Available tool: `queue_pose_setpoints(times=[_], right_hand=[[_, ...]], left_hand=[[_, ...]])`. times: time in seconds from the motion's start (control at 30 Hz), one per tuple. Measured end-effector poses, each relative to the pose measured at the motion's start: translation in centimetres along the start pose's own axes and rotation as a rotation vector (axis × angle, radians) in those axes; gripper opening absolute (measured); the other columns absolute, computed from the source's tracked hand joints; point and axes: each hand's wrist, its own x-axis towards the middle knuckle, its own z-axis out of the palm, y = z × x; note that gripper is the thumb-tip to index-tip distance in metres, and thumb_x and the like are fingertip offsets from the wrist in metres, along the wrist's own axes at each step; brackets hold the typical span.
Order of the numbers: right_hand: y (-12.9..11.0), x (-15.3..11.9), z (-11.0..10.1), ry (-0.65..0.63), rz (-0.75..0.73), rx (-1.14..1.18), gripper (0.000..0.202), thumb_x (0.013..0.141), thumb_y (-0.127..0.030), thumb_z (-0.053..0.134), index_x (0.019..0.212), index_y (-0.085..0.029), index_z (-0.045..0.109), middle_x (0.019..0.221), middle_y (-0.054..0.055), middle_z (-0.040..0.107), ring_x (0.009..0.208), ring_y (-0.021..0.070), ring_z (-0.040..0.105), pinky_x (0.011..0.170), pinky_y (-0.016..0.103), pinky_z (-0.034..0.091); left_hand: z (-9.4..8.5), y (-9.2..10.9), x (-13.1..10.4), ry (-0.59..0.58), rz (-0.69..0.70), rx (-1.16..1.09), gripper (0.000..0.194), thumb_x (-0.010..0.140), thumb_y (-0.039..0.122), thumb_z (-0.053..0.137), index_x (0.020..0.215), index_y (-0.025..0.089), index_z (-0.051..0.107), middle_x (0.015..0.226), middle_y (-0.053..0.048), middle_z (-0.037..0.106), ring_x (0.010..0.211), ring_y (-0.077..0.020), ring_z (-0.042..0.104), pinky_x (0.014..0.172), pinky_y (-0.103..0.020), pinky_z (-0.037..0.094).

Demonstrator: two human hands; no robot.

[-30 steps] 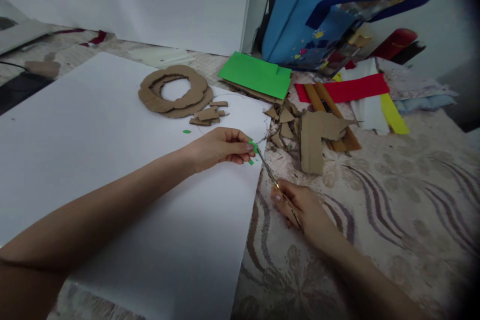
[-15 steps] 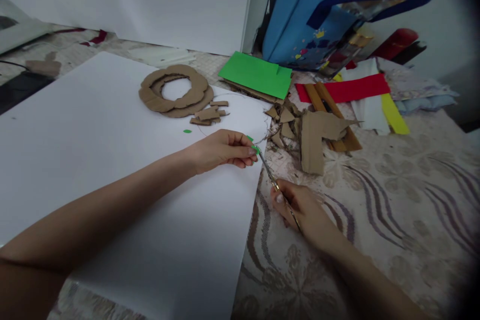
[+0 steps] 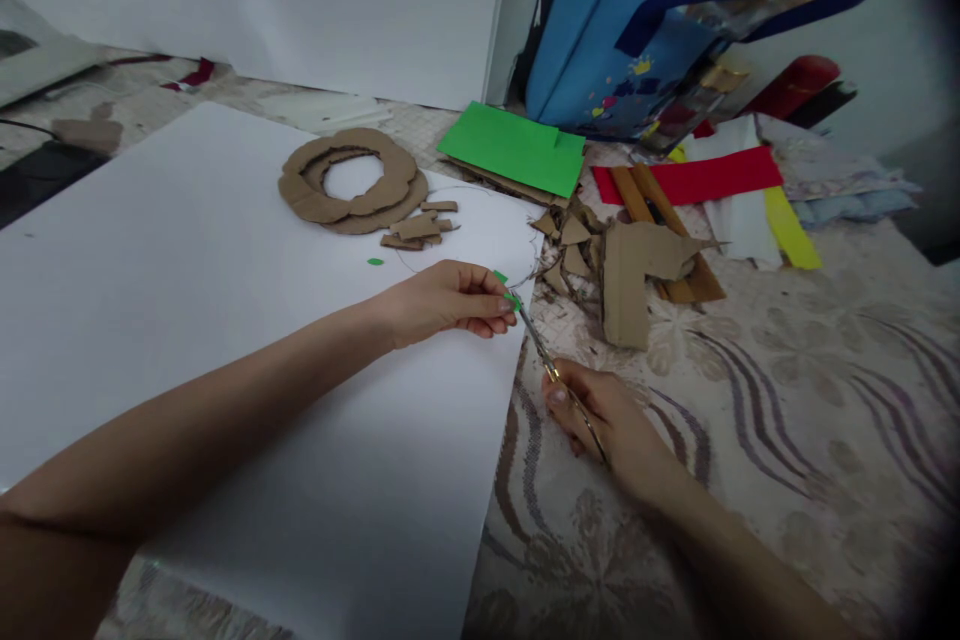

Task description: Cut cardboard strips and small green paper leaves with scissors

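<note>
Between the thumb and fingers of my left hand (image 3: 457,302) is a small piece of green paper (image 3: 513,302), mostly covered by the fingertips. My right hand (image 3: 600,415) is wrapped round the handles of a pair of scissors (image 3: 536,340), whose blades reach up to the green piece. Whether the blades are parted is too small to tell. Both hands are over the right edge of a large white sheet (image 3: 247,340). A tiny green leaf-shaped cutout (image 3: 375,262) lies on the sheet, left of my left hand.
Two scalloped cardboard rings (image 3: 347,178) and several cardboard strips (image 3: 417,228) lie on the sheet. Behind are stacked green sheets (image 3: 514,150) and a blue bag (image 3: 615,40). Cardboard scraps (image 3: 626,280) and red strips (image 3: 697,178) lie right, on a patterned cloth (image 3: 750,420).
Almost nothing differs. My right hand and the scissors have shifted very slightly, with the blades still at the green paper; my left hand keeps its pinch.
</note>
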Motion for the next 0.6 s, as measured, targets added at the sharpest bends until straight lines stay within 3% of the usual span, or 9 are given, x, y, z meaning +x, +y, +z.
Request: queue_pose_setpoints(times=[0.6], right_hand=[[0.11,-0.02,0.02,0.005,-0.011,-0.001,0.039,0.089,-0.049,0.040,0.062,-0.022,0.036,0.051,-0.004,0.038,0.045,0.0109,0.040,0.042,0.022,0.031]], left_hand=[[-0.31,0.06,0.07,0.016,0.014,-0.019,0.009,0.077,0.016,0.065,0.079,0.010,0.058,0.073,-0.002,0.066,0.065,-0.0070,0.061,0.066,-0.022,0.046]])
